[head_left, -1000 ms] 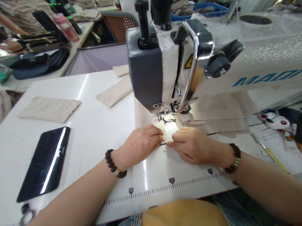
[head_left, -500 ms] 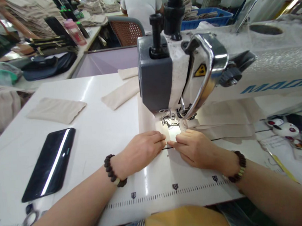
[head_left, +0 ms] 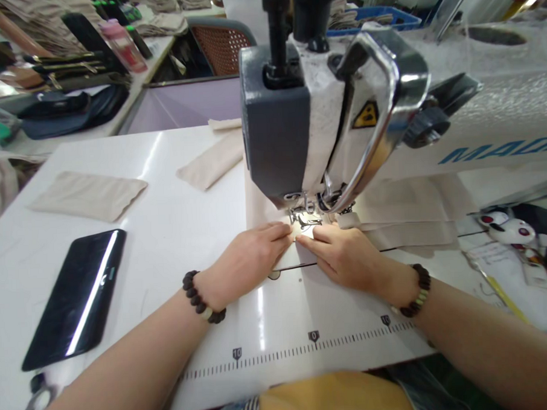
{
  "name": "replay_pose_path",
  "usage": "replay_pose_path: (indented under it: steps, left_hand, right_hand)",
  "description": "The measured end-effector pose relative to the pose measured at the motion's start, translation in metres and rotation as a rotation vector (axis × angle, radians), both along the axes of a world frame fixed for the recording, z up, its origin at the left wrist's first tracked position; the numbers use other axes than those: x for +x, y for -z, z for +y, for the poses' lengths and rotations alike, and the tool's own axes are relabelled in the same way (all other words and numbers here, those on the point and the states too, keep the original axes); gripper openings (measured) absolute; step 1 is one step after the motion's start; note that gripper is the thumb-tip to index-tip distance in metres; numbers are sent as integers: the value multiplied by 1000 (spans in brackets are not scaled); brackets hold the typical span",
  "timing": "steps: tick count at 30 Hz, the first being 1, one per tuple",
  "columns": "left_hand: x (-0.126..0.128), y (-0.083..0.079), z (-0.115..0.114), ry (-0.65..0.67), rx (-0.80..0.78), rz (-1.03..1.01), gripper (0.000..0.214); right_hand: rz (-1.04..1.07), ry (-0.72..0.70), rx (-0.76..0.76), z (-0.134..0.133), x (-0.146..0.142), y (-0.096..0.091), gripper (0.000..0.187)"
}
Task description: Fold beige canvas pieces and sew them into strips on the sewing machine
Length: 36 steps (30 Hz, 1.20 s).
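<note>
A grey and white sewing machine (head_left: 305, 107) stands on the white table (head_left: 175, 233). My left hand (head_left: 248, 257) and my right hand (head_left: 341, 253) lie side by side just in front of the presser foot (head_left: 307, 218), fingers drawn together and pinching the edge of a beige cloth piece (head_left: 258, 208) that runs under the machine. The lit spot under the needle sits between my fingertips. Each wrist wears a dark bead bracelet.
A black phone (head_left: 73, 295) lies at the left front. Beige cloth pieces (head_left: 87, 195) rest at the left and behind the machine (head_left: 210, 162); more folded cloth (head_left: 410, 214) lies to the right. A ruler scale (head_left: 307, 347) runs along the front edge. Bags, a pink bottle (head_left: 116, 45) and a chair (head_left: 221, 44) are behind.
Both hands have slid forward with the cloth edge, closer to the presser foot. The view has shifted slightly.
</note>
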<state>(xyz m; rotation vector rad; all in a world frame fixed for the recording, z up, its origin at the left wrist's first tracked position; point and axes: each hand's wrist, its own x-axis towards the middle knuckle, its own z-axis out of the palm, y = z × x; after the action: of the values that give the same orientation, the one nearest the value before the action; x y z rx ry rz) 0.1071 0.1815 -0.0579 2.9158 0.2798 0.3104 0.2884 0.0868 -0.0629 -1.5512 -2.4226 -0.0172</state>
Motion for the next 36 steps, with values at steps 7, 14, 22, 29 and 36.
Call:
replay_pose_path:
  steps: [7,14,22,29,36]
  left_hand:
    - [7,0,10,-54,50,-34,21]
    - [9,3,14,-109,43,-47,19]
    - [10,7,16,-101,51,-85,18]
    - [5,-9,7,-163,-39,-6,14]
    - [-13,-23,-39,-29,-108,178,18]
  right_hand:
    - [-25,72,21,4,-3,4,33]
    - [-11,80,-4,4,-2,5,29]
    - [-22,90,11,4,-4,3,28]
    - [23,38,20,3,0,4,28]
    - [117,-193,2,-4,11,-3,28]
